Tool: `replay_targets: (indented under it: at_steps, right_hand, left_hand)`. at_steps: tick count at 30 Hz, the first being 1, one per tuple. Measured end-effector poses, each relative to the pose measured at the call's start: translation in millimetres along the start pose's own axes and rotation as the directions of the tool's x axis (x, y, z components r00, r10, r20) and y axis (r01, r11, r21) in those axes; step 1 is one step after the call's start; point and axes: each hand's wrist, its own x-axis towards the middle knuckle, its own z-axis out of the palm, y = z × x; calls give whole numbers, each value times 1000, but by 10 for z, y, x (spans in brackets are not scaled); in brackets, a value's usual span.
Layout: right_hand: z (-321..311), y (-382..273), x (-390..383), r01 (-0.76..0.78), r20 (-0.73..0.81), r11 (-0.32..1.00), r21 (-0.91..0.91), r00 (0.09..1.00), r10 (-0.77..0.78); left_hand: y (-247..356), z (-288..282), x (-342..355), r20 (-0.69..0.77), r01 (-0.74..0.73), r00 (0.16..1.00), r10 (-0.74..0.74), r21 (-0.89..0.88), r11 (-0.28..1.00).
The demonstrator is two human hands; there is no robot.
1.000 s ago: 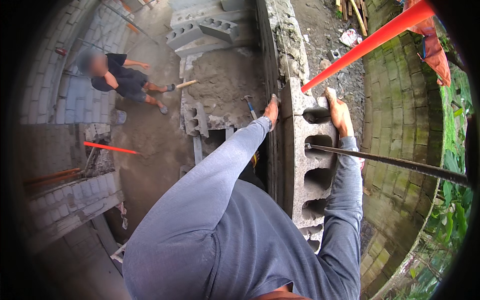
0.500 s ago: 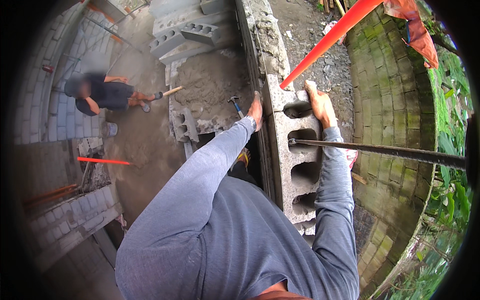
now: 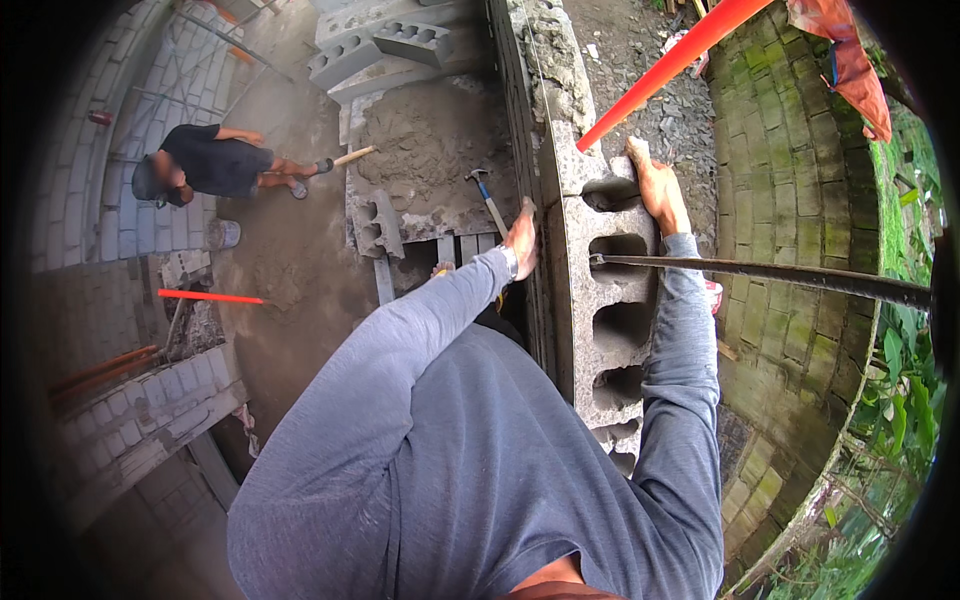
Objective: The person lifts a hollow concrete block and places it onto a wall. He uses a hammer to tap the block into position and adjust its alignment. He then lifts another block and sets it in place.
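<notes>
A grey hollow concrete block [image 3: 580,300] with several open cores sits along the top of the wall in front of me. My right hand [image 3: 660,195] grips its outer side near the far end, fingertips at the upper edge. On the inner side, my left hand [image 3: 521,240] lies against the wall face with its fingers stretched out; part of its palm side is hidden. A steel bar [image 3: 760,272] crosses above my right forearm, its end over one of the cores. Along the wall top runs a thin string line [image 3: 541,75].
A blue-handled hammer [image 3: 488,200] lies beside wet mortar [image 3: 425,130] on a board at left. Loose hollow blocks [image 3: 413,42] lie beyond it. An orange pipe [image 3: 650,85] slants up from the wall. Another person [image 3: 215,160] stands at left near a wooden handle [image 3: 355,156].
The view has shifted slightly, so the wall and both hands sit a little farther right and lower. More of the hammer shows. Both hands keep about the same places on the wall.
</notes>
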Motion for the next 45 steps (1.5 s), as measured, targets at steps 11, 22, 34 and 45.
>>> replay_targets:
  at_steps: [11, 22, 34, 45]
  right_hand:
    - [-9, 36, 2, 22, -45, 999, -37, 999, -24]
    - [-41, 101, 51, -15, 56, 1000, -9, 998, 16]
    - [95, 1474, 15, -186, -196, 814, 551, 919, 343]
    - [483, 2607, 522, 38, -158, 335, 942, 927, 340]
  left_hand:
    - [-239, 189, 38, -50, -29, 998, 28, -5, 1000]
    - [-320, 73, -138, 7, -46, 999, 45, 63, 997]
    - [-304, 191, -512, 181, -252, 959, 218, 193, 948]
    - [-118, 161, -698, 185, -173, 976, 112, 356, 919]
